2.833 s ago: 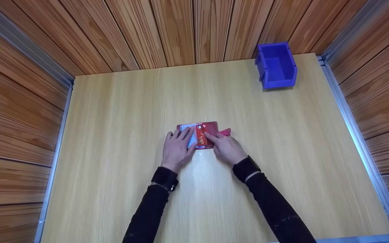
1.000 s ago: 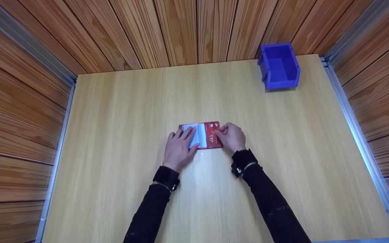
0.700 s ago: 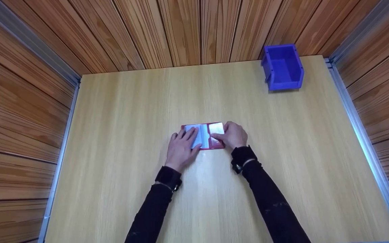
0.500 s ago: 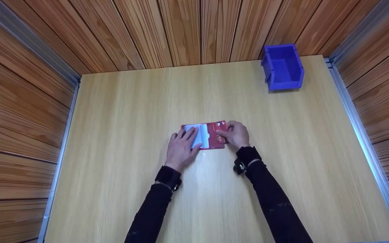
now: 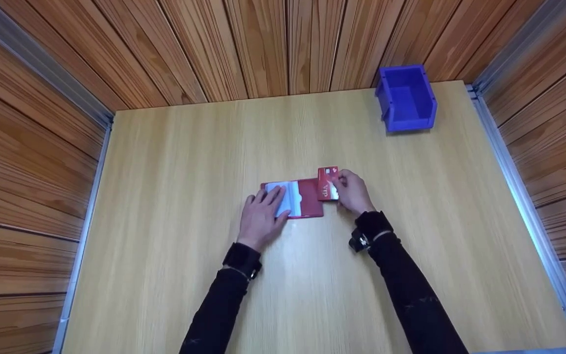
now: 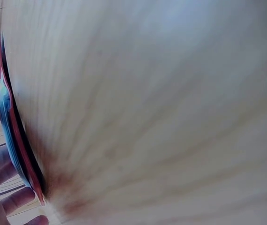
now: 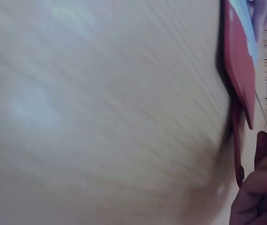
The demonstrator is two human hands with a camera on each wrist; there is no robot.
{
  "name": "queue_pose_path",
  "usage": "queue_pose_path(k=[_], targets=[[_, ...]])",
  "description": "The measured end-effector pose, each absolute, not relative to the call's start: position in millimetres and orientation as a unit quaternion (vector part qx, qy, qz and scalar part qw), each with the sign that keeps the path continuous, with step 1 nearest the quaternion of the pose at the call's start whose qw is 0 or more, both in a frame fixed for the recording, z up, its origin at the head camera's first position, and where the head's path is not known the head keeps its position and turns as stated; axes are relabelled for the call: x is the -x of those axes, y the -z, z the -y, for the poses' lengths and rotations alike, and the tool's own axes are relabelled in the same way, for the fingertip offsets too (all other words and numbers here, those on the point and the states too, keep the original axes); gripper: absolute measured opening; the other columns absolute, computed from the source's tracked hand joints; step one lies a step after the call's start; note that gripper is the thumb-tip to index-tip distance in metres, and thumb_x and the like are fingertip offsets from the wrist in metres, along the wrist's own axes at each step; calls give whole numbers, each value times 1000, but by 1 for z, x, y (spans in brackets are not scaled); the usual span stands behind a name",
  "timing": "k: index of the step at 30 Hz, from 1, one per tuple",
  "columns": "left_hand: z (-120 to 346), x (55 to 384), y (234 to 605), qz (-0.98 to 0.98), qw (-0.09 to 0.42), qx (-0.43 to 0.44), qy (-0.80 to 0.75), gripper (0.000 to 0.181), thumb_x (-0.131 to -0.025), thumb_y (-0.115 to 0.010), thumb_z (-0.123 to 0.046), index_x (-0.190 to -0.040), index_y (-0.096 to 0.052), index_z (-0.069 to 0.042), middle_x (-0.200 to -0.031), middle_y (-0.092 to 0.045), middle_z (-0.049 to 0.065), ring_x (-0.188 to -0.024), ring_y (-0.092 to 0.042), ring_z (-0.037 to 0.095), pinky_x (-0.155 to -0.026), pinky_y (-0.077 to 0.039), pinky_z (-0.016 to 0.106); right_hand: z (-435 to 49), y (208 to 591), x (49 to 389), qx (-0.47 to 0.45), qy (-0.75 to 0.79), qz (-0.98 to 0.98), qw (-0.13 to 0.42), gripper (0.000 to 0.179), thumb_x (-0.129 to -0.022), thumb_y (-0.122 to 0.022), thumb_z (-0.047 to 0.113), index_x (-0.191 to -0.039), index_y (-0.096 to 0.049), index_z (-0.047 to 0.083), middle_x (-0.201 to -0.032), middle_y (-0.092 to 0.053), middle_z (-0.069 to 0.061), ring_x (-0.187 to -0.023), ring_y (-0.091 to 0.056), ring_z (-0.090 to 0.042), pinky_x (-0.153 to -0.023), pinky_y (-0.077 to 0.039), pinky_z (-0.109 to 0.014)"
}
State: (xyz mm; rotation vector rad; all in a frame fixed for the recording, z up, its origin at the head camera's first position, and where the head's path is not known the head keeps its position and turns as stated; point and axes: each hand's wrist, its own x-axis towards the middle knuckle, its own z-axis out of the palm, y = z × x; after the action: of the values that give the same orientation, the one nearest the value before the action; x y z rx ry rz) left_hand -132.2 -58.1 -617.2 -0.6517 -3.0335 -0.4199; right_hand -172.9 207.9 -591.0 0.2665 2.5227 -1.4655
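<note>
A red card holder (image 5: 309, 201) lies spread open on the table, with pale clear sleeves (image 5: 294, 200) on its left half. My left hand (image 5: 257, 219) rests on those sleeves, fingers extended and spread. Between the thumb and fingers of my right hand (image 5: 355, 194) is a red card (image 5: 327, 184) marked VIP. The card is held upright at the upper right edge of the holder and overlaps that edge in the head view. In the right wrist view, a red strap (image 7: 237, 147) with a snap sticks out from under the cover. Part of the sleeves is hidden under my left hand.
A blue open-front bin (image 5: 407, 101) stands at the back right of the wooden table (image 5: 175, 162). Wood-panelled walls (image 5: 263, 46) rise behind and at both sides, with metal rails along the side edges.
My right hand has drawn the VIP card rightward off the holder's right half and turned it more upright, uncovering the red cover. My left hand has stayed on the sleeves.
</note>
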Motion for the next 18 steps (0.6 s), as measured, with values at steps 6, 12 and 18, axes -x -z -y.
queue_pose_path(k=[6, 12, 18], targets=[[58, 133, 616, 969, -7, 203, 144, 64, -104, -49, -52, -159, -44, -18, -160, -50, 3, -146, -44, 35, -116, -36, 56, -217, 581, 177, -89, 490, -863, 89, 17, -108, -51, 12, -114, -58, -2, -100, -64, -11, -68, -60, -13, -61, -50, -23], [58, 132, 617, 970, -16, 202, 132, 64, -105, -47, -52, -160, -41, -20, -162, -47, 2, -147, -43, 34, -116, -37, 54, -237, 566, 186, -94, 493, -862, 67, 25, -109, -51, 15, -123, -59, -4, -118, -65, -21, -108, -63, -29, -88, -53, -34], [56, 132, 617, 970, -19, 201, 132, 65, -105, -47, -52, -161, -40, -20, -163, -46, 1, -148, -42, 34, -116, -37, 54, -265, 549, 197, -102, 508, -854, 37, 28, -110, -48, 18, -128, -56, -3, -117, -66, -22, -60, -59, -11, -53, -53, -23]])
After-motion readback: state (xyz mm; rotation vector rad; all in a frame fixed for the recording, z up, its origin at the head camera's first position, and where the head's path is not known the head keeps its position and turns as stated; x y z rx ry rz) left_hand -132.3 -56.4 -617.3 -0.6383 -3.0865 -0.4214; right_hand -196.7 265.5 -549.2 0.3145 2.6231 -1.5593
